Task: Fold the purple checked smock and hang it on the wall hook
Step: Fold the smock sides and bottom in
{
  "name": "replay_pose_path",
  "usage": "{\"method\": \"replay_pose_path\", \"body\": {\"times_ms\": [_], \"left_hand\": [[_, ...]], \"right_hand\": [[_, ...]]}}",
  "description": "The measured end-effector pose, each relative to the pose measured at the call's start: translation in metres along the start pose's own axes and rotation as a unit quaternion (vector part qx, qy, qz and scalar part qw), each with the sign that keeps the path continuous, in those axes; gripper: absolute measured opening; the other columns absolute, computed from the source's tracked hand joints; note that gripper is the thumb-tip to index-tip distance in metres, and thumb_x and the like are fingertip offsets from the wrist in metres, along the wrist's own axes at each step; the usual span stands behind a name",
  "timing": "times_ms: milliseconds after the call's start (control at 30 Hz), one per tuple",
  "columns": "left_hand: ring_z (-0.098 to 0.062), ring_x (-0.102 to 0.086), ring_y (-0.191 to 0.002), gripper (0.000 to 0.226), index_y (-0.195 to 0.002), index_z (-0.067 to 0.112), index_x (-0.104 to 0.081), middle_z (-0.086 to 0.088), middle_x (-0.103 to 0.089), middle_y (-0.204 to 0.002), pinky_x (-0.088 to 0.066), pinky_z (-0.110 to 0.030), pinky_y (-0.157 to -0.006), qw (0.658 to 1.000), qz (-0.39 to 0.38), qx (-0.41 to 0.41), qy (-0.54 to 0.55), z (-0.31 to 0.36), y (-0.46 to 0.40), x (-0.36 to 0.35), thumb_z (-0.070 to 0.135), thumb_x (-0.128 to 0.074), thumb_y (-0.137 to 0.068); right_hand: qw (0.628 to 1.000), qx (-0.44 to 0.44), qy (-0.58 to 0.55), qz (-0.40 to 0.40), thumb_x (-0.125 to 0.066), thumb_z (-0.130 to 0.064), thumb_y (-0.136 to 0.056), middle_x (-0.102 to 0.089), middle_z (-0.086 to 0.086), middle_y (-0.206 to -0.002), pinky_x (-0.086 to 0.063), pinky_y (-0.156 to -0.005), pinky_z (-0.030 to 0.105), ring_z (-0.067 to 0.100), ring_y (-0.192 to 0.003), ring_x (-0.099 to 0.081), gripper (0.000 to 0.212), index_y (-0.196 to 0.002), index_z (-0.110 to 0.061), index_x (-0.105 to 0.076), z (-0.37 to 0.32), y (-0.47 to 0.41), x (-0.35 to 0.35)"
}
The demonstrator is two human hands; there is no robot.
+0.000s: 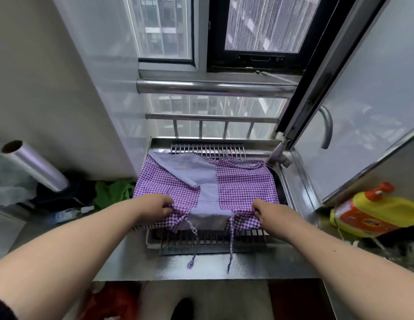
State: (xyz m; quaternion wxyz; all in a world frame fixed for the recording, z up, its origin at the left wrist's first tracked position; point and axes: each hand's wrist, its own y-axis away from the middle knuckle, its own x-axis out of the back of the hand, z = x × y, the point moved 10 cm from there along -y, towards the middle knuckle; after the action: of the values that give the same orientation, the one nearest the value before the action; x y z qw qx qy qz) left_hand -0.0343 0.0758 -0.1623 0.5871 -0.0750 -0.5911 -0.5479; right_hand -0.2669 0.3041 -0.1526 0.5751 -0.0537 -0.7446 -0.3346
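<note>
The purple checked smock (243, 183) lies spread flat over a metal wire rack (208, 244) on the steel counter, its paler lining showing down the middle. My left hand (157, 206) pinches the near left edge of the smock. My right hand (267, 211) pinches the near right edge. Two thin checked ties (193, 236) hang from the near edge over the rack and the counter front. No wall hook is in view.
A roll of plastic film (32, 166) leans at the left above bags and a green cloth (113, 192). A yellow detergent jug (372, 211) lies at the right. An open window sash (354, 100) juts in at the right, with railing bars (213, 88) behind the rack.
</note>
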Motion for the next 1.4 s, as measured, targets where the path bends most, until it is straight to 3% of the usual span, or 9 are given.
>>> {"method": "replay_pose_path", "body": {"times_ms": [200,367,500,700,833,1000,1167,1267,1400], "left_hand": [[-0.016,-0.059,-0.095,0.016,-0.092,0.032,-0.058,0.005,-0.068,-0.108,-0.043,-0.033,-0.081,0.997,0.074,0.008,-0.011,-0.005,-0.019,0.040,0.034,-0.052,-0.106],[-0.023,-0.064,-0.108,0.018,-0.106,0.033,-0.062,0.001,-0.070,-0.124,-0.048,-0.038,-0.085,0.991,0.118,0.032,-0.052,-0.024,-0.066,0.079,0.038,-0.045,-0.107],[-0.026,-0.065,-0.111,0.029,-0.115,0.028,-0.064,-0.001,-0.071,-0.125,-0.051,-0.038,-0.088,0.987,0.129,0.049,-0.087,-0.036,-0.109,0.098,0.039,-0.039,-0.108],[-0.024,-0.068,-0.097,0.030,-0.106,0.028,-0.063,0.001,-0.073,-0.110,-0.054,-0.041,-0.086,0.972,0.167,0.054,-0.155,-0.038,-0.149,0.127,0.038,-0.035,-0.107],[-0.021,-0.068,-0.088,0.031,-0.104,0.029,-0.065,0.003,-0.072,-0.100,-0.056,-0.039,-0.079,0.954,0.186,0.049,-0.229,-0.038,-0.173,0.142,0.042,-0.037,-0.107],[-0.025,-0.065,-0.095,0.031,-0.110,0.027,-0.065,-0.001,-0.069,-0.107,-0.041,-0.040,-0.073,0.943,0.192,0.066,-0.264,-0.051,-0.206,0.142,0.043,-0.040,-0.107],[-0.024,-0.059,-0.104,0.031,-0.123,0.024,-0.063,-0.002,-0.063,-0.117,-0.046,-0.041,-0.089,0.945,0.204,0.094,-0.239,-0.063,-0.229,0.135,0.041,-0.049,-0.101],[-0.025,-0.055,-0.118,0.045,-0.136,0.022,-0.054,-0.004,-0.057,-0.134,-0.047,-0.043,-0.099,0.952,0.230,0.090,-0.179,-0.064,-0.226,0.125,0.046,-0.050,-0.098],[-0.022,-0.053,-0.118,0.041,-0.130,0.027,-0.056,0.000,-0.057,-0.130,-0.045,-0.043,-0.102,0.966,0.214,0.036,-0.143,-0.060,-0.208,0.100,0.049,-0.044,-0.098]], "right_hand": [[0.998,0.000,-0.003,0.065,-0.040,-0.030,-0.106,-0.058,-0.002,-0.087,-0.041,-0.059,0.039,0.023,-0.071,-0.057,0.020,-0.088,-0.026,-0.048,-0.007,-0.031,0.049],[0.994,-0.028,0.033,0.097,-0.040,-0.025,-0.106,-0.068,0.005,-0.107,-0.040,-0.073,0.041,0.036,-0.095,-0.064,0.016,-0.092,-0.026,-0.049,-0.007,-0.085,0.078],[0.991,-0.039,0.071,0.110,-0.044,-0.025,-0.106,-0.071,0.005,-0.116,-0.043,-0.078,0.040,0.033,-0.107,-0.068,0.015,-0.096,-0.029,-0.054,-0.006,-0.132,0.092],[0.988,-0.044,0.062,0.134,-0.045,-0.024,-0.106,-0.072,0.000,-0.108,-0.044,-0.075,0.041,0.026,-0.094,-0.066,0.015,-0.108,-0.027,-0.060,0.000,-0.182,0.108],[0.987,-0.045,0.044,0.149,-0.043,-0.023,-0.106,-0.072,0.000,-0.100,-0.044,-0.075,0.041,0.025,-0.085,-0.061,0.018,-0.102,-0.026,-0.060,0.005,-0.214,0.109],[0.986,-0.066,0.033,0.152,-0.043,-0.023,-0.105,-0.067,0.000,-0.098,-0.039,-0.075,0.039,0.022,-0.084,-0.055,0.020,-0.098,-0.026,-0.062,0.014,-0.252,0.092],[0.983,-0.111,0.039,0.140,-0.045,-0.021,-0.105,-0.057,0.006,-0.124,-0.043,-0.096,0.045,0.027,-0.113,-0.052,0.022,-0.119,-0.022,-0.061,0.019,-0.275,0.071],[0.982,-0.140,-0.036,0.125,-0.048,-0.021,-0.104,-0.051,0.010,-0.134,-0.044,-0.102,0.049,0.030,-0.118,-0.052,0.024,-0.126,-0.021,-0.056,0.020,-0.281,0.051],[0.970,-0.125,-0.140,0.154,-0.049,-0.024,-0.101,-0.041,0.008,-0.142,-0.043,-0.109,0.048,0.027,-0.123,-0.049,0.040,-0.142,-0.021,-0.045,0.002,-0.271,0.042]]}}
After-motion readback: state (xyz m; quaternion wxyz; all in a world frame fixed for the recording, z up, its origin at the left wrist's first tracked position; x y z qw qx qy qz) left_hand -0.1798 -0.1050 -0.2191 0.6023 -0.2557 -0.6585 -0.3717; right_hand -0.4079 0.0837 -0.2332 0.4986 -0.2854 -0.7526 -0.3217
